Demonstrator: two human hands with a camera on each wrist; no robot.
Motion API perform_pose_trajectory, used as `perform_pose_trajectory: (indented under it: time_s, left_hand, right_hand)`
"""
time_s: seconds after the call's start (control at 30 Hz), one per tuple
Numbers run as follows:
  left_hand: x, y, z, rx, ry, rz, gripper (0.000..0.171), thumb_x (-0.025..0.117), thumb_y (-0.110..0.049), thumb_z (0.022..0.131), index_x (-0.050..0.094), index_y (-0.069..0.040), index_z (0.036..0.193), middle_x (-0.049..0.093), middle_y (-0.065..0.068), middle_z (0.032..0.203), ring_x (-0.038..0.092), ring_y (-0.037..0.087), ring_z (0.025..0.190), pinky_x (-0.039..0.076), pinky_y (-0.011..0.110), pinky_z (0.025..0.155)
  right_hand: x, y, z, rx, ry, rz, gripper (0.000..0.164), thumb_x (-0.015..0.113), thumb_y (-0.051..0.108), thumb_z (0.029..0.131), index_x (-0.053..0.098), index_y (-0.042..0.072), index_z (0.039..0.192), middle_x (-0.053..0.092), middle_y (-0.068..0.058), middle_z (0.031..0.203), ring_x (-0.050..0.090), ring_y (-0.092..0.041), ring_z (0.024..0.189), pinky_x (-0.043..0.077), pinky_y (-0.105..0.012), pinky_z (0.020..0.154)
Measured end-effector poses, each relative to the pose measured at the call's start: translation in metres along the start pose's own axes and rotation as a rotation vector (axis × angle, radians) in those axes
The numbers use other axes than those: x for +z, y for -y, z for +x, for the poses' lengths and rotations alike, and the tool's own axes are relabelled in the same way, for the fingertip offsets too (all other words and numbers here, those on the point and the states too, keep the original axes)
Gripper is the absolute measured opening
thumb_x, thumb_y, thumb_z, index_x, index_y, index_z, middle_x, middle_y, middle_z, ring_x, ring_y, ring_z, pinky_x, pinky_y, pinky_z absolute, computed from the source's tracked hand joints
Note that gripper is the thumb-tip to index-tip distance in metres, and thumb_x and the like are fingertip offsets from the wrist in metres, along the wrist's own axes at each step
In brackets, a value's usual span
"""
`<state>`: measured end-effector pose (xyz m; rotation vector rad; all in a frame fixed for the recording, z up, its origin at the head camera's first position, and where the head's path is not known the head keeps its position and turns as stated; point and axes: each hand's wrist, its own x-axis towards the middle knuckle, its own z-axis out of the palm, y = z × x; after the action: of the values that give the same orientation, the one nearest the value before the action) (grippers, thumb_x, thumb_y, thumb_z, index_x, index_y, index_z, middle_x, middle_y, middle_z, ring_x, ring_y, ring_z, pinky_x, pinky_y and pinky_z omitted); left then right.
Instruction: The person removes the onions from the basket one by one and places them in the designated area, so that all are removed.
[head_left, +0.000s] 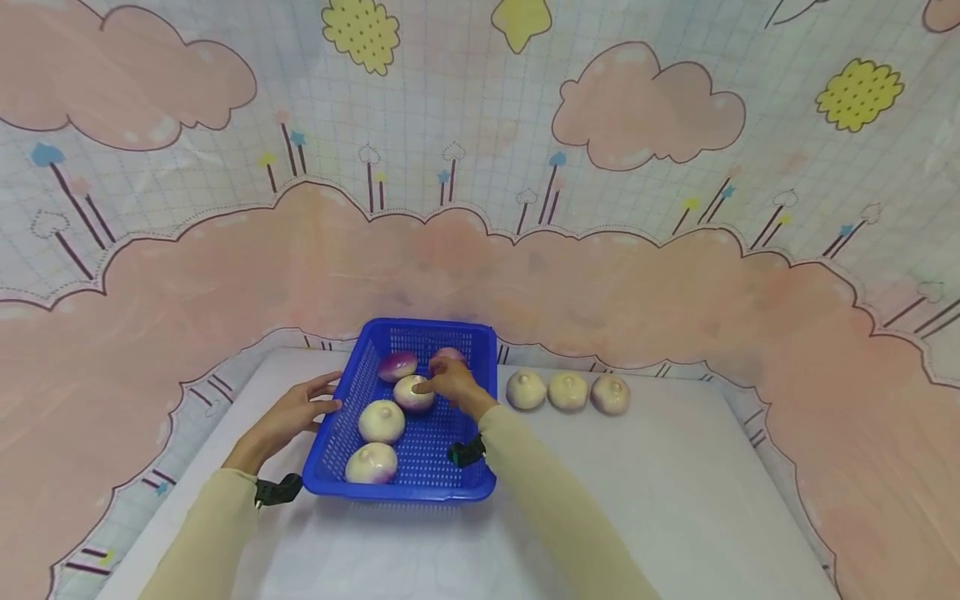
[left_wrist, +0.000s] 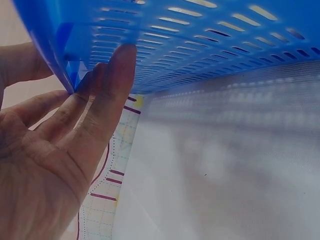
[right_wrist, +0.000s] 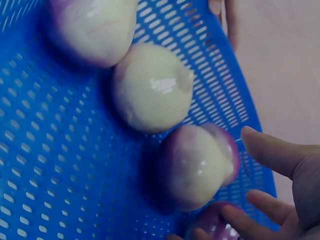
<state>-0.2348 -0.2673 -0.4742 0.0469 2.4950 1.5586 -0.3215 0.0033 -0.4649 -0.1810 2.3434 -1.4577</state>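
Note:
A blue perforated plastic basket (head_left: 401,492) stands on the white table, holding several shiny white-and-purple onions. My left hand (head_left: 296,408) grips its left rim, with the thumb at the rim and the other fingers along the outer wall (left_wrist: 175,55). Inside the basket's far right part is my right hand (head_left: 456,383), its fingertips on a purple onion (right_wrist: 215,220). The right thumb is spread away from that onion. Nearby lie a white-and-purple onion (head_left: 414,395) and a darker purple one (head_left: 397,365). Two paler onions, a middle one (head_left: 382,422) and a front one (head_left: 372,463), sit along the left side.
Three whitish onions, left (head_left: 526,390), middle (head_left: 567,392) and right (head_left: 611,394), line up on the table (head_left: 637,492) right of the basket. A cartoon-printed cloth (head_left: 600,283) hangs behind and beside the table.

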Motion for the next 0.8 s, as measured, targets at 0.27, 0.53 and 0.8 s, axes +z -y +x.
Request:
perform_pose_trajectory:
  time_s: [0.27, 0.53, 0.8]
  left_hand:
    - [0.001, -0.002, -0.001, -0.003, 0.003, -0.007, 0.068, 0.056, -0.018, 0.098, 0.021, -0.006, 0.156, 0.041, 0.032, 0.146, 0.065, 0.031, 0.110, 0.059, 0.046, 0.087]
    - [0.001, -0.002, -0.002, -0.010, 0.002, -0.007, 0.069, 0.056, -0.019, 0.099, 0.021, -0.007, 0.156, 0.040, 0.032, 0.147, 0.064, 0.032, 0.111, 0.059, 0.046, 0.088]
    - [0.000, -0.003, -0.003, -0.013, 0.001, -0.005, 0.069, 0.056, -0.019, 0.099, 0.021, -0.007, 0.156, 0.039, 0.032, 0.147, 0.064, 0.033, 0.112, 0.059, 0.046, 0.088]
  right_hand:
    - [0.005, -0.011, 0.014, 0.023, 0.055, -0.014, 0.074, 0.085, 0.022, 0.075, 0.052, 0.010, 0.140, 0.053, -0.020, 0.139, 0.054, -0.037, 0.125, 0.053, -0.061, 0.089]
    - [0.010, -0.006, 0.011, 0.016, 0.066, -0.054, 0.073, 0.082, 0.018, 0.077, 0.049, 0.012, 0.142, 0.052, -0.020, 0.141, 0.053, -0.035, 0.127, 0.051, -0.059, 0.095]
    - [0.015, -0.006, 0.012, -0.006, 0.064, -0.052, 0.071, 0.081, 0.009, 0.077, 0.049, 0.006, 0.141, 0.054, -0.020, 0.135, 0.059, -0.032, 0.117, 0.059, -0.049, 0.086]
